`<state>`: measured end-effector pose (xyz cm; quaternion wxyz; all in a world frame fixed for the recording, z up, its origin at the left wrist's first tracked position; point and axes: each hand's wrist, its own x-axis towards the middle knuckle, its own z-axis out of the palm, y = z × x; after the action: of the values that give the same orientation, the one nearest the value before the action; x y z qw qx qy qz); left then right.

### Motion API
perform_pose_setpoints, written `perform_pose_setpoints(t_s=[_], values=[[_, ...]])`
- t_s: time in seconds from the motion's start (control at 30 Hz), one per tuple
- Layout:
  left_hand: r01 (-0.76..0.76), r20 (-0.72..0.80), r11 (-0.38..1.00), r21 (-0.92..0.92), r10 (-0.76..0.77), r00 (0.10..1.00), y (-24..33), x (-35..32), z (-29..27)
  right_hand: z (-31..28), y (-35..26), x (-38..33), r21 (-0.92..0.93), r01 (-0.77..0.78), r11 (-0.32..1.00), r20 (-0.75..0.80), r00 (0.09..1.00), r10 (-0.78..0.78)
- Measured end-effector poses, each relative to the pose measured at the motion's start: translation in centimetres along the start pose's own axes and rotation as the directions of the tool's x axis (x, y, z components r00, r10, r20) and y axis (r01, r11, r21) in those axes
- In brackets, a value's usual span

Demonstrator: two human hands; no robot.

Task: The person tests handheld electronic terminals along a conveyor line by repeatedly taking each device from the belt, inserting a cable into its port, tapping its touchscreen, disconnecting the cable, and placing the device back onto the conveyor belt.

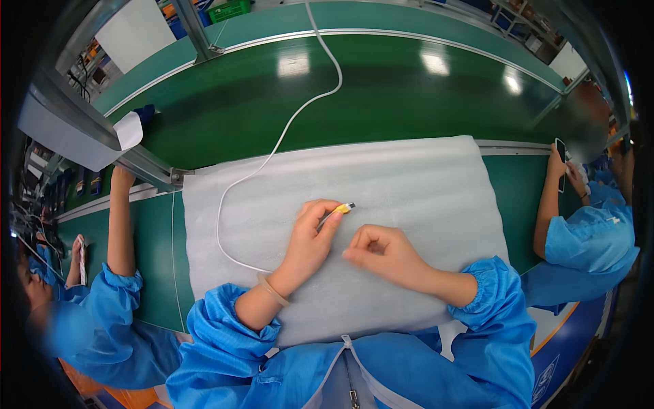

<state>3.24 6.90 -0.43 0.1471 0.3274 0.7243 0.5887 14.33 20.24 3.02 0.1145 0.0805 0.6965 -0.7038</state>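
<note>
The white sheet [415, 180] lies across a green table [507, 204], and over its middle the person's left hand [306, 235] holds a yellow-and-white cable plug [347, 207] in a narrow pinch between thumb and fingers, its dark metal tip pointing away to the right. Just beside it, also over the middle of the sheet, the right hand [390, 253] is curled, thumb drawn close to the bent index finger; whether the fingertips meet or hold something small, I cannot tell. A white cable [300, 110] comes in from beyond the sheet's far edge, crosses the green belt [409, 95] there, bends down over the left part of the sheet and loops to the left wrist, where a pale band [273, 290] sits; its further run is hidden. Blue sleeves [225, 327] cover the forearms at the sheet's near edge. At the sheet's far left corner stands a metal post [146, 167]. Left of the sheet, a co-worker in blue stretches an arm [121, 225] toward that post; right of it, another co-worker's hand [556, 163] holds a dark, phone-like device [561, 148].
</note>
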Motion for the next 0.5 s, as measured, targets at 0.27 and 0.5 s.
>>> perform_pose_setpoints(t_s=[0.27, 0.5], values=[[0.01, 0.054, 1.0, 0.011, -0.011, 0.998, 0.7, 0.0, 0.1, -1.6, 2.5, 2.2, 0.048, 0.31, 0.949, -0.44, 0.86, -0.259], [-0.099, 0.172, 0.972, 0.215, 0.062, 0.983, 0.6, 0.1, -0.2, -1.8, 3.2, 2.4, -0.121, 0.343, 0.932, -0.253, 0.897, -0.363]])
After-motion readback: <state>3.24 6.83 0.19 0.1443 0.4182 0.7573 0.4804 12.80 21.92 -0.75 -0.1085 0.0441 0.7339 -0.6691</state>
